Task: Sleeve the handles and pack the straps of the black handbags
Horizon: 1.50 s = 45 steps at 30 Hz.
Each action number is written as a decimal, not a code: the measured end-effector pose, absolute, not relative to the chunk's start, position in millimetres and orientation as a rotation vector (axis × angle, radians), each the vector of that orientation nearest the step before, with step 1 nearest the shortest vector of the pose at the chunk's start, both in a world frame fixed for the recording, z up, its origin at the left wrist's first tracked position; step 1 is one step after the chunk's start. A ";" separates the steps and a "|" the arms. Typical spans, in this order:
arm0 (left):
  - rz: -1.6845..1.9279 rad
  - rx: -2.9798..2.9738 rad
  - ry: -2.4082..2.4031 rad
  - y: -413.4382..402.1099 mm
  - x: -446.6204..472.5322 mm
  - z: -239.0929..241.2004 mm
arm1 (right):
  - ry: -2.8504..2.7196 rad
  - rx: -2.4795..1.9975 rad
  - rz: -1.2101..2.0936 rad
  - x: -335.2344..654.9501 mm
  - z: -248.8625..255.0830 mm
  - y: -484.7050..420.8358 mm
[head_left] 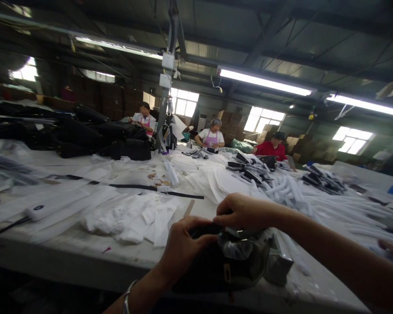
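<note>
My left hand [183, 248] is closed on the near left side of a black bag [216, 270] that lies at the front edge of the white table [85, 257]. My right hand [245, 212] curls over the bag's top, fingers bent down onto it. Clear plastic wrap [239, 246] covers part of the bag, and a small metal fitting shows on its front. A silver bangle sits on my left wrist.
Crumpled white wrapping [134, 218] lies left of the bag, a long black strap [150, 188] behind it. White rolled sleeves and black items [281, 187] spread to the right. A heap of black bags [101, 135] stands far left. Three people work at the far side.
</note>
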<state>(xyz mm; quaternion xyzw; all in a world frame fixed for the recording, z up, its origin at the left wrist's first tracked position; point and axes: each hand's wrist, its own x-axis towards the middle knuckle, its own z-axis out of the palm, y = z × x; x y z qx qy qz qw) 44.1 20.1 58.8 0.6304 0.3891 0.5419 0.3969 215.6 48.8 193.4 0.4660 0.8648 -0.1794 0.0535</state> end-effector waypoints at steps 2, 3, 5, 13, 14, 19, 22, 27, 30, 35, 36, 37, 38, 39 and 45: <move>1.374 1.575 0.953 20.5 42.1 58.9 | 2.630 1.408 -0.510 217.4 190.2 51.0; 1.378 1.567 0.940 20.8 41.3 58.8 | 2.634 1.412 -0.501 218.0 187.8 51.2; 1.385 1.567 0.921 21.1 40.9 58.4 | 2.650 1.424 -0.515 218.8 182.0 50.5; 1.409 1.550 0.963 24.7 45.2 53.7 | 2.713 1.514 -0.111 204.1 158.1 38.1; 1.416 1.550 0.971 26.1 43.9 52.7 | 2.698 1.545 -0.012 202.1 157.2 35.6; 1.455 1.766 1.020 30.0 28.6 50.6 | 2.823 1.450 0.042 203.4 160.8 28.7; 1.432 1.907 1.047 28.4 19.6 54.5 | 2.815 1.362 -0.024 206.2 163.3 30.8; 1.263 1.838 1.043 27.8 16.2 63.9 | 2.880 1.294 0.013 200.6 168.6 32.3; 1.190 1.586 0.925 29.2 18.8 63.0 | 2.895 1.270 0.066 195.3 171.2 30.9; 1.280 1.351 1.009 27.2 21.8 55.5 | 2.856 1.293 0.101 192.3 170.3 31.3; 1.286 1.345 1.022 26.5 20.6 54.1 | 2.855 1.288 0.117 193.2 170.1 32.2; 1.282 1.344 1.030 25.8 18.0 52.6 | 2.859 1.279 0.143 194.7 170.0 33.4; 1.265 1.344 1.037 25.2 13.7 50.3 | 2.867 1.262 0.174 196.8 170.1 35.1; 1.239 1.345 1.049 24.3 7.5 46.9 | 2.875 1.243 0.201 199.5 170.1 37.2; 1.182 1.251 1.353 12.1 -61.0 -1.0 | 2.901 1.199 0.307 212.3 165.3 58.6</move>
